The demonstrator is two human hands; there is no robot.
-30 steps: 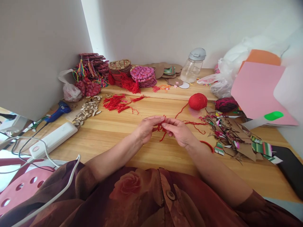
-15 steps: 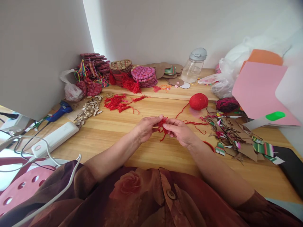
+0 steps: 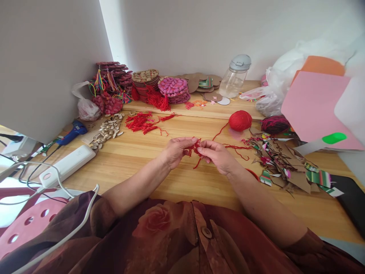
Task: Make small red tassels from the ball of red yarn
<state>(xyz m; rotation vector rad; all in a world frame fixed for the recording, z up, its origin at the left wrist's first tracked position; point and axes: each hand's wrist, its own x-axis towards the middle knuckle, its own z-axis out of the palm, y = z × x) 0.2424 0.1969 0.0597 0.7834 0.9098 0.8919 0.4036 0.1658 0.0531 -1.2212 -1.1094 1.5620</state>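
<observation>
Red yarn (image 3: pixel 196 147) is bunched between my two hands above the middle of the wooden table, one loose end dangling below. My left hand (image 3: pixel 178 151) pinches the bunch from the left, thumb on top. From the right, my right hand (image 3: pixel 214 154) grips it between thumb and fingers; parts of the yarn are hidden behind the fingertips. Beyond my right hand sits a red yarn ball (image 3: pixel 240 120) with a strand trailing from it. Several red tassels (image 3: pixel 139 122) lie in a pile farther back on the left.
Cardboard scraps (image 3: pixel 291 163) heap on the right, near a black tablet-like object (image 3: pixel 349 201). Shells (image 3: pixel 108 129), a blue glue gun (image 3: pixel 73 131) and a white power strip (image 3: pixel 67 166) lie left. Woven stacks (image 3: pixel 173 90) and a water bottle (image 3: pixel 234 78) stand on the back ledge.
My hands stay close together on the red yarn; their fingertips have drawn slightly apart and the bunch looks more spread. The whole view has shifted a little.
</observation>
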